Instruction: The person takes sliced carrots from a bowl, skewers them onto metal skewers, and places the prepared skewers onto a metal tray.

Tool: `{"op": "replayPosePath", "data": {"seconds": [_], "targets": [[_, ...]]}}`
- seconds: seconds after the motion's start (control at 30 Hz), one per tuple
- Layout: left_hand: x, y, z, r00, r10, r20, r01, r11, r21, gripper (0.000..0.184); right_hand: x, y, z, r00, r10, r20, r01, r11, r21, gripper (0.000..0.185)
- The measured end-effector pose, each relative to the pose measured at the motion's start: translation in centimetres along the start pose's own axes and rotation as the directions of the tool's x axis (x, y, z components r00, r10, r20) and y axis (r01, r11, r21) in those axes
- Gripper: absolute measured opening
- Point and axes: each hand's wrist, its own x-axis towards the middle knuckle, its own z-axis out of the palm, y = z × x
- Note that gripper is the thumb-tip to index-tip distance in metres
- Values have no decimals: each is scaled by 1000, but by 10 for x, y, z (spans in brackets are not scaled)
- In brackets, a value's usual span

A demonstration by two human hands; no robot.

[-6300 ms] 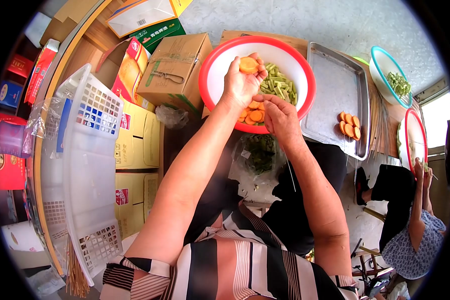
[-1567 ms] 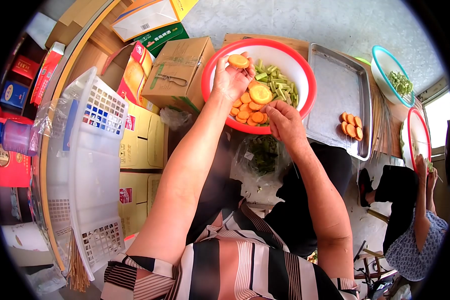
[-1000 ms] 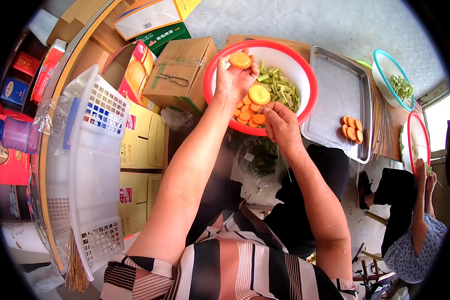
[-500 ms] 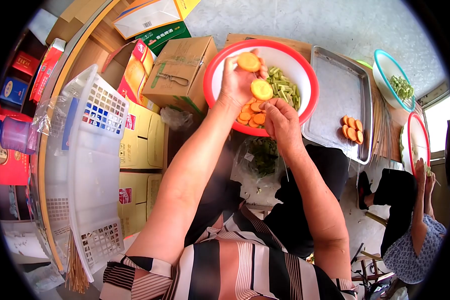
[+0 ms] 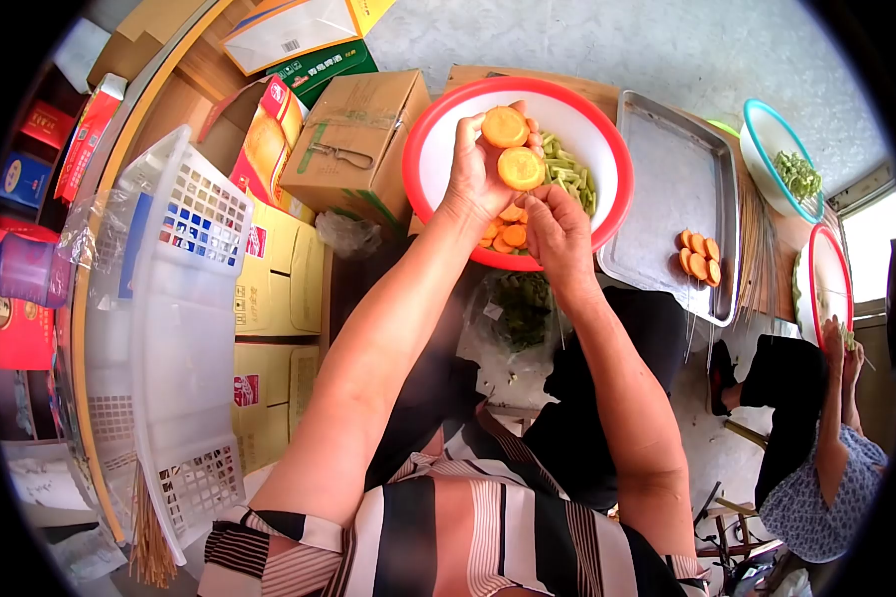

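Note:
My left hand (image 5: 475,177) is palm up over the red-rimmed white bowl (image 5: 423,129), with a round carrot slice (image 5: 505,127) held at its fingers. Just below, a second, yellower carrot slice (image 5: 521,169) lies between my two hands. The fingers of my right hand (image 5: 560,237) are pinched right under this slice. A thin skewer (image 5: 561,328) shows faintly below that hand; its upper part is hidden. Inside the bowl are more carrot slices (image 5: 513,236) and cut green stalk pieces (image 5: 567,177), partly covered by my hands.
Right of the bowl, a metal tray (image 5: 662,204) bears skewered carrot slices (image 5: 699,257). Loose skewers (image 5: 760,249) lie beyond it, near a blue-rimmed bowl (image 5: 767,134). A co-worker's hands (image 5: 841,348) are at another red-rimmed bowl (image 5: 834,244). Cardboard boxes (image 5: 353,139) and a white plastic basket (image 5: 184,328) stand left.
My left hand has come closer to my right, and the upper carrot slice has moved down and right, so the two slices now almost meet. My right hand stays pinched.

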Motion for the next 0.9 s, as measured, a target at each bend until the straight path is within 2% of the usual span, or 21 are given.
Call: {"op": "replayPosePath", "data": {"seconds": [0.23, 0.33, 0.43, 0.5, 0.57, 0.63, 0.7, 0.9], "targets": [[-6, -1, 9, 997, 67, -30, -63, 993, 101, 46, 2, 0, 2, 999, -37, -34, 34, 995, -98, 13], [-7, -7, 7, 996, 74, -57, -62, 980, 191, 50, 2, 0, 2, 999, -15, -31, 12, 993, -121, 13], [-2, -5, 2, 990, 118, -71, -102, 975, 196, 55, 0, -2, 2, 1000, 18, -24, -21, 993, -119, 13], [-1, -4, -1, 983, 150, -103, -126, 970, 210, 56, -2, -1, 2, 995, 98, -5, -98, 989, -115, 13], [-2, -5, 0, 974, 181, -135, -148, 963, 225, 57, -3, 3, 1, 995, 97, 14, -94, 988, -120, 13], [-3, -8, 0, 958, 218, -186, -150, 934, 324, 58, -2, 7, 2, 995, 96, 34, -91, 988, -123, 13], [-4, -9, 2, 954, 229, -191, -161, 935, 316, 58, -1, 8, 2, 995, 96, 6, -96, 993, -64, 12], [-6, -10, 7, 945, 247, -213, -180, 939, 291, 53, 1, 10, 3, 996, 88, -16, -88, 994, -60, 12]]}}
